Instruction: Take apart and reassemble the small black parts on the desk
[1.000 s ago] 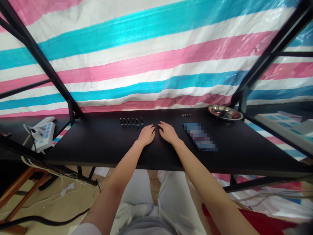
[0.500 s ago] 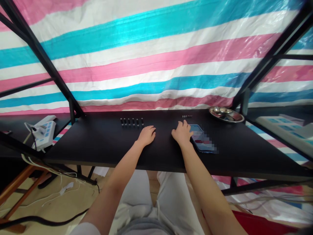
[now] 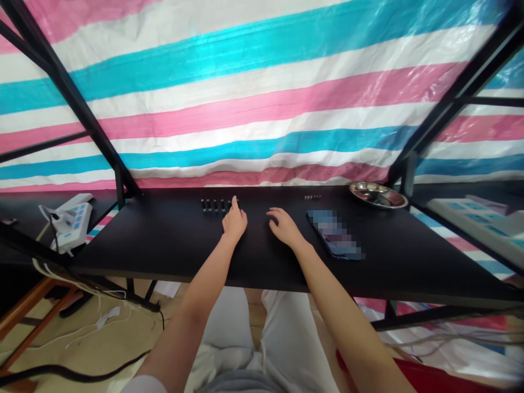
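Note:
Several small dark cylinders (image 3: 215,206) with pale tips form a row on the black table (image 3: 164,240), left of centre. My left hand (image 3: 234,220) is at the row's right end. Its index finger stretches out between the last cylinders and partly covers them; the thumb stands apart and the other fingers are mostly hidden. Nothing shows in its grasp. My right hand (image 3: 285,227) hovers over or rests on the tabletop to the right, empty, with thumb and fingers spread. A row of tiny silvery pieces (image 3: 313,197) lies farther back on the right.
A phone (image 3: 335,234), partly pixelated, lies right of my right hand. At the back right corner sits a shiny divided metal plate (image 3: 379,196). Black frame bars (image 3: 118,169) rise at both ends, before a striped plastic sheet (image 3: 262,109). A white power strip (image 3: 79,226) is at left.
My left hand has moved left and forward to the dark cylinders, its index finger now extended. My right hand has moved left, away from the phone.

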Tool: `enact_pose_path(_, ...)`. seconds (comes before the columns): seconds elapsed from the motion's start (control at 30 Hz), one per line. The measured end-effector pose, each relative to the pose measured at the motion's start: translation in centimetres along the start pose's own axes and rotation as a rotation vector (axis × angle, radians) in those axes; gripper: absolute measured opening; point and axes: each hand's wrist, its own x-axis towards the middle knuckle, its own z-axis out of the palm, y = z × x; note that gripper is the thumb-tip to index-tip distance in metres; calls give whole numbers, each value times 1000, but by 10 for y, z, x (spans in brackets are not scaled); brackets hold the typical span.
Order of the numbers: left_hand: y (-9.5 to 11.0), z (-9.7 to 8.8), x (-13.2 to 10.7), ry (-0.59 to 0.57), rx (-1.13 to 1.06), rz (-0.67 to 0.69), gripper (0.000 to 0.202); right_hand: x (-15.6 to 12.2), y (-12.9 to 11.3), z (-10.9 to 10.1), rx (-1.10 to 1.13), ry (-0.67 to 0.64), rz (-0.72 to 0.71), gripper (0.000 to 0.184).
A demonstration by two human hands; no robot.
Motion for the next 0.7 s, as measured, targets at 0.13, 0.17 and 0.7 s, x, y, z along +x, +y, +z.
enact_pose_path(0.13, 1, 3, 6, -8, 36, -1, 60, 0, 2, 1, 4, -13, 7, 31)
enact_pose_path(0.17, 1, 3, 7, -15, 40, -7, 60, 0, 2, 1, 5, -15, 5, 31)
enact_pose_path(0.7, -6, 17, 14, -13, -216, 149, 17, 0, -4, -2, 34, -32, -13, 31)
